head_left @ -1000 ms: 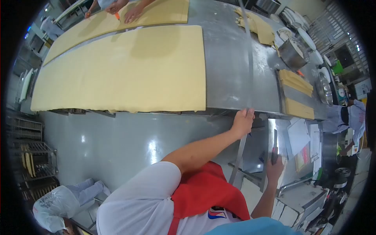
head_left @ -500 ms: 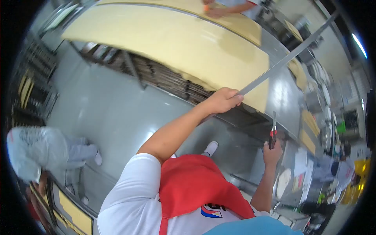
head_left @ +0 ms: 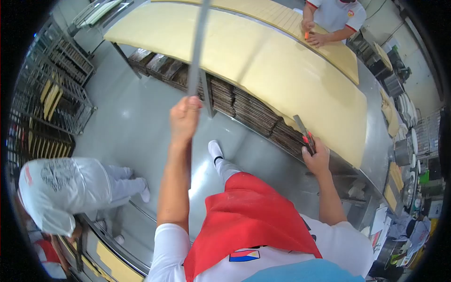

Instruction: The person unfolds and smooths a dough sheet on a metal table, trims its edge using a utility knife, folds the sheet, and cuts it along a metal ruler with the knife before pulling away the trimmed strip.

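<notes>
My left hand [head_left: 185,118] is closed round a long flat metal strip [head_left: 196,51], held upright, its upper part crossing in front of the dough. In my right hand [head_left: 317,157] is a cutter knife [head_left: 307,136] with red parts and a metal blade pointing up and left, near the dough's front edge. A wide sheet of pale yellow dough [head_left: 282,70] covers much of the metal table [head_left: 376,117]. Behind it lies a second, narrower sheet [head_left: 277,18] with parallel lines across its left part.
Across the table a person [head_left: 336,21] holds an orange-handled tool on the far sheet. Another person [head_left: 70,188] bends over trays at the lower left. Stacked dark trays [head_left: 249,110] sit under the table. Racks [head_left: 51,80] stand left; pots and bowls are at right.
The view has swung toward the table's left part. My left hand has moved left with the strip, now more upright. My right hand has come up beside the dough's front edge with the knife.
</notes>
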A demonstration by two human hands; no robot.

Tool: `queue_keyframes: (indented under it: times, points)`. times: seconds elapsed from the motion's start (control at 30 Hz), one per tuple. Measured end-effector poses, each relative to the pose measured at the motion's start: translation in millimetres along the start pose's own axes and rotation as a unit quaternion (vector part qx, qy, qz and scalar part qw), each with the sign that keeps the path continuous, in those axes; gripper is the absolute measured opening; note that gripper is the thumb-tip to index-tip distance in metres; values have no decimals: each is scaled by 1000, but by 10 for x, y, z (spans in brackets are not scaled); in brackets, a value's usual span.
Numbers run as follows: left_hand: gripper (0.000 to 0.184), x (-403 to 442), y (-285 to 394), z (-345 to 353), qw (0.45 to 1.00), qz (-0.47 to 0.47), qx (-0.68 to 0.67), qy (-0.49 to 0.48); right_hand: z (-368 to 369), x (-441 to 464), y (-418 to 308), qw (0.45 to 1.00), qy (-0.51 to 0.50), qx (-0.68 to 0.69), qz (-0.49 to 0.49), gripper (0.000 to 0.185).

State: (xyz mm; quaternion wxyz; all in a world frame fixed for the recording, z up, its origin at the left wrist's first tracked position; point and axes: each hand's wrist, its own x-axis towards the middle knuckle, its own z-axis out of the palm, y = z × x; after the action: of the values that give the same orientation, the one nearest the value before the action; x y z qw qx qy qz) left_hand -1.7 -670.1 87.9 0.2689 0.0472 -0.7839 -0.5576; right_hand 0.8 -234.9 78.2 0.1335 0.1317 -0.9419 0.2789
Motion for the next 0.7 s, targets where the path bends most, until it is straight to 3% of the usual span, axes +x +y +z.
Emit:
queue_keyframes:
  times: [0.07,0.17,0.27,0.33,0.43,0.5,0.6,0.7]
  points:
    - [42,411,-374,-391,990,-111,-88,26,412,493,-159,999,-29,16,17,36]
    - [41,918,-558,-949,973,-195,-103,65,930,1339,-527,994,-88,64,31,37]
    - [42,1210,-887,-1523,964,-232,-58,118,1543,2229,-1090,986,-132,102,-24,33]
    - [42,1280,-1010,-1919,962,-237,-27,137,1883,2774,-1540,974,-178,89,-109,37]
    - [41,1371,-1133,-2323,955,-243,51,165,2494,3529,-2195,952,-140,132,-240,36]
    - [40,1466,-1334,-2559,945,-244,109,189,2902,3981,-2667,938,-150,151,-274,37]
    - [38,1649,-2007,-2842,941,-189,204,195,3534,4559,-3381,940,-205,170,-215,34]
    - [37,1943,-2541,-3139,930,-235,222,177,4273,4991,-3872,932,-226,153,-237,32]
